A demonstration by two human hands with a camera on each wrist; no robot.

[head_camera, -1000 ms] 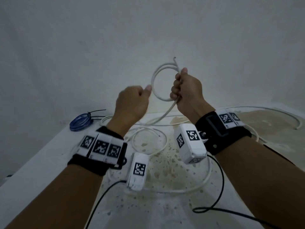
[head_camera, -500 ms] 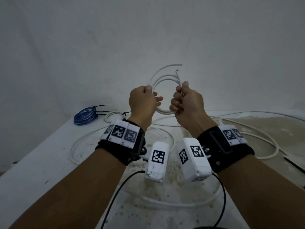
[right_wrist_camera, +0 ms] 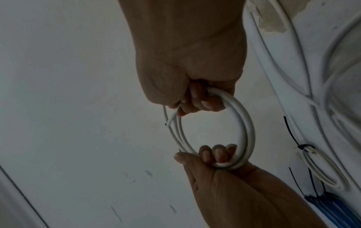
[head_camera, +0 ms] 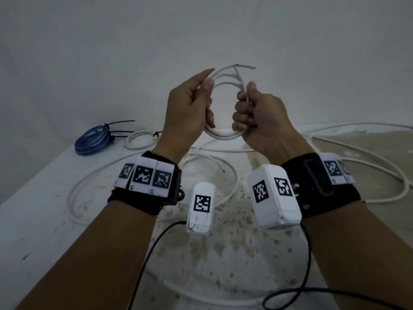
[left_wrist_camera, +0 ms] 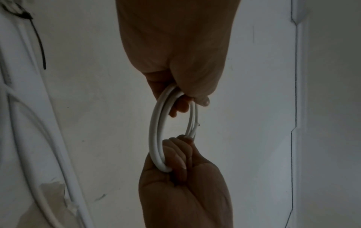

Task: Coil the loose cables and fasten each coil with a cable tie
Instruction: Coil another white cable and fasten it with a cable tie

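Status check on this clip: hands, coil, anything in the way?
Left hand and right hand both grip white coil, held above table. No tie on it. Nothing blocking.

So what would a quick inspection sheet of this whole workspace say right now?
Surface: white table, stained and flaking toward the middle and right.
Job's things: white coil held in the air, no tie on it; blue coil and small white coil already tied.
Clutter: nothing seen.
Grips: left hand and right hand each grip a side of the white coil.
Cables: loose white cables sprawl on the table; black lead hangs from the wrist camera.
Surroundings: plain pale wall.
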